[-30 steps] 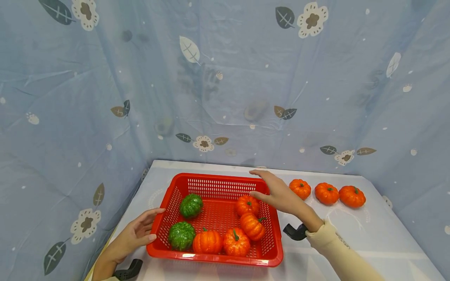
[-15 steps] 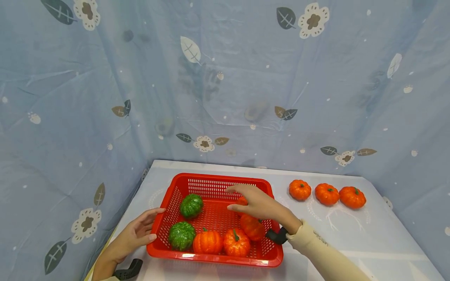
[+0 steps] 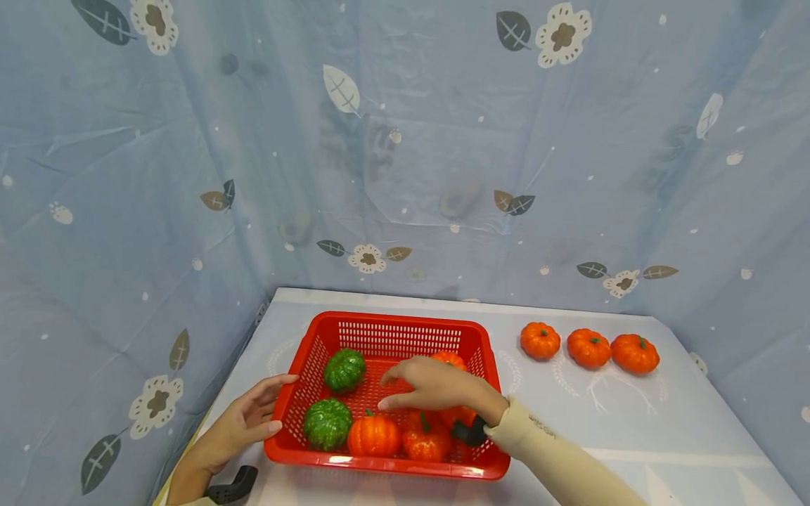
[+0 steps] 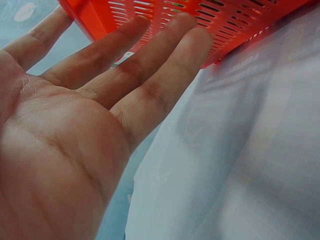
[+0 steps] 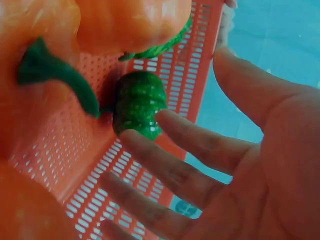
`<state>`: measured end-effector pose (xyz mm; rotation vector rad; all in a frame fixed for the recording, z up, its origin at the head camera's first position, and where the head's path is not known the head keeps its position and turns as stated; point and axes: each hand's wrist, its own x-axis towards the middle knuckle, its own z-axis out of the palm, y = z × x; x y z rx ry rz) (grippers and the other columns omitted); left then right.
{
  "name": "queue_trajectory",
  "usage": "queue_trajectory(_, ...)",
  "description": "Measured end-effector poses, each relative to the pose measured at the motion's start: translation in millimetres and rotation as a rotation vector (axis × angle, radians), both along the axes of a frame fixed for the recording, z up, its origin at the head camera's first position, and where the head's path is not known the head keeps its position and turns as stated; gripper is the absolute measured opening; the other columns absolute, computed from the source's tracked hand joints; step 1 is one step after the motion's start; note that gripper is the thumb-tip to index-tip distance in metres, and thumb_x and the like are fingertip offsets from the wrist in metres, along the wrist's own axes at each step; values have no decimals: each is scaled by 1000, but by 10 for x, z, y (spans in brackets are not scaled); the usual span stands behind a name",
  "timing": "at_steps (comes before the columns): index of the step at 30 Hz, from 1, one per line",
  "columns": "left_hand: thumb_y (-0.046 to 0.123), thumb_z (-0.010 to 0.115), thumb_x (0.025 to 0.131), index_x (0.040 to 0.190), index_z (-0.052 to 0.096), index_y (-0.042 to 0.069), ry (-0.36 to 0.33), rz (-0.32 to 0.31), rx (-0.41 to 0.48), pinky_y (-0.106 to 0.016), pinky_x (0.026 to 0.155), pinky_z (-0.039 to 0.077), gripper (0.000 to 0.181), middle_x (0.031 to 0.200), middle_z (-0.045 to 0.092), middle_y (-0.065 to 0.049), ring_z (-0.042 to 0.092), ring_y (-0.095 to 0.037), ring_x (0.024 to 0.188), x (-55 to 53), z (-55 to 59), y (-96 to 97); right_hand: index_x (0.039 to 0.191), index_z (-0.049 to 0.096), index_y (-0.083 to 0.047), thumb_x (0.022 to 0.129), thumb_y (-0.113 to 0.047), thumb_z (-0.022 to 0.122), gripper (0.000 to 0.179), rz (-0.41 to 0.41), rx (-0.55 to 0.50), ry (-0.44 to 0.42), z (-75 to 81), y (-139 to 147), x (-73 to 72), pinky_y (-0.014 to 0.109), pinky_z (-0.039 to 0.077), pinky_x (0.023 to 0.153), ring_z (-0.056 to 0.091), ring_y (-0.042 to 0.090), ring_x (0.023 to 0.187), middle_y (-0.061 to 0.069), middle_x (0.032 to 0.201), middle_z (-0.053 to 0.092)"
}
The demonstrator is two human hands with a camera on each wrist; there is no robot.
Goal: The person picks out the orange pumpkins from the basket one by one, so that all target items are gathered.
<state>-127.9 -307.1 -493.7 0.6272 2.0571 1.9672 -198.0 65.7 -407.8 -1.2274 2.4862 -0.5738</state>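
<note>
A red plastic basket (image 3: 386,464) holds two green pumpkins (image 3: 327,424) at its left and several orange pumpkins (image 3: 373,436) along its front and right. My left hand (image 3: 245,420) touches the basket's left side with fingers extended; in the left wrist view its fingertips lie against the slotted wall (image 4: 165,25). Over the middle of the basket hovers my right hand (image 3: 430,384), fingers spread and holding nothing. It partly hides the orange pumpkins on the right. In the right wrist view its fingers point toward a green pumpkin (image 5: 140,102), beside an orange one with a dark green stem (image 5: 60,72).
Three more orange pumpkins (image 3: 588,349) stand in a row on the white table (image 3: 607,422), to the right of the basket. Blue patterned cloth (image 3: 405,176) hangs behind the table and along its sides.
My right hand has moved left and down from the basket's right rim to above its middle. The left hand and the pumpkins have stayed in place.
</note>
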Motion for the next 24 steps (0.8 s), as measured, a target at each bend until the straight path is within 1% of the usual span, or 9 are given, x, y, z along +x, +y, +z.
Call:
queue_trajectory(4, -6, 56, 100, 158, 33, 2, 12, -1, -1, -33, 100, 53, 63, 152, 42, -28, 59, -23, 130, -3, -5, 1, 125, 73, -9, 100, -56, 60, 55, 50, 37, -32, -20, -78, 26, 27, 50, 98, 66, 11, 110, -3, 120, 72)
queue_trajectory(7, -6, 56, 100, 158, 33, 3, 16, -5, 2, -33, 100, 53, 63, 153, 42, -28, 59, -24, 130, -8, -15, -1, 122, 75, -11, 100, -55, 60, 52, 74, 77, -60, -39, -125, 54, 24, 51, 94, 65, 5, 102, -6, 115, 73)
queue_trajectory(10, -5, 56, 100, 158, 33, 4, 2, -7, -1, -34, 100, 53, 63, 153, 43, -27, 59, -24, 129, -17, -29, -7, 122, 76, -12, 100, -55, 60, 51, 91, 135, -77, -65, -162, 81, 23, 51, 91, 64, 3, 98, -9, 113, 73)
queue_trajectory(12, -5, 56, 100, 159, 33, 5, -11, -6, -4, -35, 100, 53, 64, 153, 43, -26, 59, -24, 129, -22, -35, -10, 123, 76, -12, 100, -55, 60, 51, 105, 166, -80, -78, -184, 97, 23, 51, 91, 65, 5, 97, -8, 111, 73)
queue_trajectory(15, -4, 56, 100, 159, 33, 6, -18, 1, -9, -35, 100, 53, 64, 153, 43, -26, 59, -24, 129, -20, -39, -16, 127, 74, -10, 100, -56, 60, 56, 119, 197, -83, -83, -212, 122, 25, 50, 95, 66, 7, 104, -5, 116, 73)
queue_trajectory(18, -6, 56, 99, 158, 33, 5, 3, -4, -2, -34, 100, 53, 64, 153, 42, -27, 59, -26, 129, -18, -45, -17, 134, 69, -8, 100, -58, 59, 62, 123, 215, -86, -93, -228, 139, 27, 48, 101, 64, 10, 113, -3, 123, 71)
queue_trajectory(20, -7, 56, 99, 158, 34, 5, 21, -8, 3, -34, 100, 53, 64, 153, 43, -27, 59, -27, 129, -18, -50, -17, 139, 65, -6, 99, -60, 58, 67, 121, 220, -94, -107, -233, 140, 27, 45, 105, 61, 11, 122, -2, 132, 67)
queue_trajectory(22, -8, 55, 99, 158, 33, 3, 40, -16, 11, -34, 100, 53, 64, 152, 43, -28, 59, -28, 130, -18, -56, -17, 142, 62, -6, 99, -61, 58, 70, 123, 217, -106, -127, -235, 133, 27, 45, 106, 60, 10, 123, -4, 134, 66)
queue_trajectory(24, -8, 55, 99, 158, 34, 3, 34, -12, 16, -34, 100, 53, 64, 152, 44, -27, 59, -28, 129, -16, -58, -15, 141, 63, -7, 98, -61, 60, 69, 125, 200, -122, -144, -236, 122, 25, 48, 101, 62, 7, 116, -7, 129, 68)
